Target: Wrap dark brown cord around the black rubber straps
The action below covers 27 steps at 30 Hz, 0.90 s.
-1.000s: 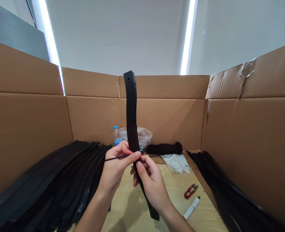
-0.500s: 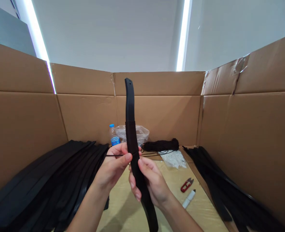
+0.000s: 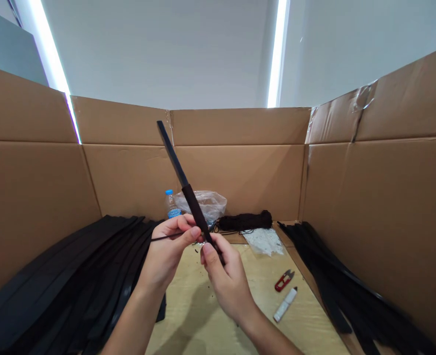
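Observation:
A long black curved strip (image 3: 172,157), part of it wrapped in dark cord, is held up in front of me and leans to the upper left. Its narrow edge faces me. My right hand (image 3: 223,268) is closed around the strip below the wrapped part, thumb on top. Close beside it, my left hand (image 3: 171,246) pinches a thin dark cord (image 3: 162,238) against the strip; the loose end sticks out to the left. The strip's lower end is hidden behind my right hand and wrist.
Black strips (image 3: 66,276) lie piled at left, others (image 3: 325,276) at right. Behind are a water bottle (image 3: 171,204), clear plastic bag (image 3: 212,202), dark cord bundle (image 3: 245,221) and white packet (image 3: 264,240). Red thread snips (image 3: 284,280) and a white marker (image 3: 285,304) lie right. Cardboard walls (image 3: 240,172) surround the table.
The strip has turned from nearly upright and broad side on to tilted left and edge on. My right hand has rolled with it; my left hand still pinches the cord.

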Each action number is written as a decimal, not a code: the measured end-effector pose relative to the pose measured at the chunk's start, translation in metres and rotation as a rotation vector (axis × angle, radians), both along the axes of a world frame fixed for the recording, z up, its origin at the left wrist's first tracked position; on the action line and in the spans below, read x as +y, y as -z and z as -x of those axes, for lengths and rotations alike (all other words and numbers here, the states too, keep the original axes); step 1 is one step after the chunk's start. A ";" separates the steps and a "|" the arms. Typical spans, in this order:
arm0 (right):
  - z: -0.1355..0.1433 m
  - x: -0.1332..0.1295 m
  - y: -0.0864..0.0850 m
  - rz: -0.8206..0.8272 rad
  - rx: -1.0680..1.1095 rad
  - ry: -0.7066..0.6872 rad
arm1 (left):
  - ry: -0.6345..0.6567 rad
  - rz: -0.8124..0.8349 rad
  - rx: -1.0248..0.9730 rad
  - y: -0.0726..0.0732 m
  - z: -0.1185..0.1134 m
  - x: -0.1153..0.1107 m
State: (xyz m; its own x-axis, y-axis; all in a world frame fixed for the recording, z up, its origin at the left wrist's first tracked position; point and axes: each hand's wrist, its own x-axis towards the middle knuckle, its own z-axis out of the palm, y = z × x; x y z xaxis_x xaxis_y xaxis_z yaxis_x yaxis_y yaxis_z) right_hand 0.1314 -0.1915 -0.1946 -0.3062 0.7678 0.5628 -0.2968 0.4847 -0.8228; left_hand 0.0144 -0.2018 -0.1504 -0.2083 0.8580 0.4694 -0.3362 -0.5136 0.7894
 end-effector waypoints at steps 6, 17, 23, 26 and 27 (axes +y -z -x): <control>0.002 0.000 0.001 0.156 0.142 -0.287 | 0.131 0.072 -0.008 0.003 0.002 0.001; 0.003 0.005 0.001 0.378 0.263 -0.900 | 0.356 0.019 0.011 0.003 0.005 -0.005; 0.007 0.008 0.003 0.250 0.162 -0.434 | 0.092 -0.029 0.012 0.000 0.004 -0.003; 0.010 0.007 0.007 0.166 0.097 -0.130 | 0.037 -0.010 0.039 0.000 0.002 -0.002; 0.010 0.006 0.008 0.142 0.078 -0.079 | 0.032 -0.004 0.045 0.000 0.002 -0.002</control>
State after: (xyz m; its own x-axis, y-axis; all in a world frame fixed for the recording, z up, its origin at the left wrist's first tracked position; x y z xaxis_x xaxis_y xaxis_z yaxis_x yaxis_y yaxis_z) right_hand 0.1216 -0.1851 -0.2026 -0.3283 0.8168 0.4745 -0.3947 0.3377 -0.8545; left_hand 0.0125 -0.2033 -0.1509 -0.1596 0.8621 0.4810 -0.3171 -0.5062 0.8020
